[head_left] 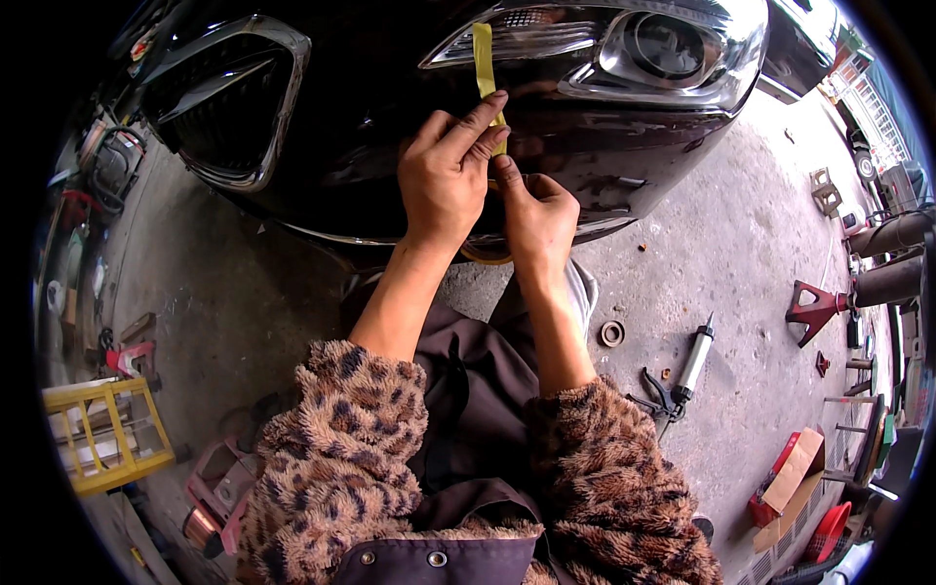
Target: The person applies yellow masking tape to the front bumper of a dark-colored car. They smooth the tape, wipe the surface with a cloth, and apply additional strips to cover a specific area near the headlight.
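A strip of yellow tape [484,58] runs down from the car's headlight [643,49] over the glossy dark bumper [361,146]. My left hand [444,180] presses the strip with its fingertips, the other fingers curled in. Just below and to the right, my right hand [541,214] pinches the tape's lower part between thumb and fingers. The two hands nearly touch. Beneath them, between my wrists, shows a curved yellow edge [487,259], perhaps of a tape roll; most of it is hidden.
On the concrete floor at right lie a caulking gun [694,361] and a small brown ring [611,333]. Farther right are a red jack stand [815,310] and an opened cardboard box [792,487]. A yellow-framed crate [107,434] stands at left.
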`<state>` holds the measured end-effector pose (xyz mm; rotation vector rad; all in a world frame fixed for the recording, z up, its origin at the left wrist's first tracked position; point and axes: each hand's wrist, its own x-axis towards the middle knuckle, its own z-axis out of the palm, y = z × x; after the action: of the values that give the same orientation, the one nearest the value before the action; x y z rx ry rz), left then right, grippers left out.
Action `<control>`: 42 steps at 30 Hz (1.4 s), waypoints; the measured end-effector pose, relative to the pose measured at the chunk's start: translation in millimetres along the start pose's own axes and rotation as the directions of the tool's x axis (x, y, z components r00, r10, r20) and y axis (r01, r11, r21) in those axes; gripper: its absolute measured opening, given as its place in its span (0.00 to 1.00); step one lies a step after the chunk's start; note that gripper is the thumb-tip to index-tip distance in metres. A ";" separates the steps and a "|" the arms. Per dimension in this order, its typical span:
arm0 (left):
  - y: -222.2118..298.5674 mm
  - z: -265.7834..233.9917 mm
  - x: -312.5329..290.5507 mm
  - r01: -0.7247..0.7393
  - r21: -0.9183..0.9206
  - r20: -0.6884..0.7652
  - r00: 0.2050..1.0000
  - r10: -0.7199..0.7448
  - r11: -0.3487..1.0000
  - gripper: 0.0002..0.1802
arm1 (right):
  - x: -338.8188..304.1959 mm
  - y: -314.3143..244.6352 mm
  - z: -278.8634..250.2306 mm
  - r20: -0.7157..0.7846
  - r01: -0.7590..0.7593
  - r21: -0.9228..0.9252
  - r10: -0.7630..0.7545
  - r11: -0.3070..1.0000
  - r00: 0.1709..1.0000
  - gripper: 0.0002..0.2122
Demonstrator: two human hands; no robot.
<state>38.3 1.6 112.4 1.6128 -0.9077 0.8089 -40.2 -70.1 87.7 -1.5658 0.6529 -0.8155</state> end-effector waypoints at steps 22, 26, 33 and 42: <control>5.0 -4.5 -1.3 0.284 -0.166 -0.049 0.954 -0.295 0.944 0.22 | 23.0 -66.2 -3.1 0.393 -0.161 0.215 0.065 0.963 0.917 0.12; 3.6 -1.5 1.1 0.261 -0.128 -0.045 0.962 -0.269 0.957 0.21 | 24.7 -66.4 -4.0 0.376 -0.221 0.280 0.105 0.934 0.921 0.11; 2.1 -0.4 3.3 0.192 -0.092 -0.067 0.978 -0.199 0.977 0.20 | 27.4 -72.4 -4.4 0.384 -0.204 0.243 0.100 0.948 0.918 0.11; 7.2 0.7 2.6 0.212 -0.078 -0.072 0.973 -0.218 0.974 0.20 | 24.5 -66.1 -4.2 0.339 -0.103 0.215 0.025 0.971 0.941 0.10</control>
<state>33.3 -0.5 117.9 1.5746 -0.6830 0.6779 -31.3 -82.1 156.8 -1.4183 0.3462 -0.5360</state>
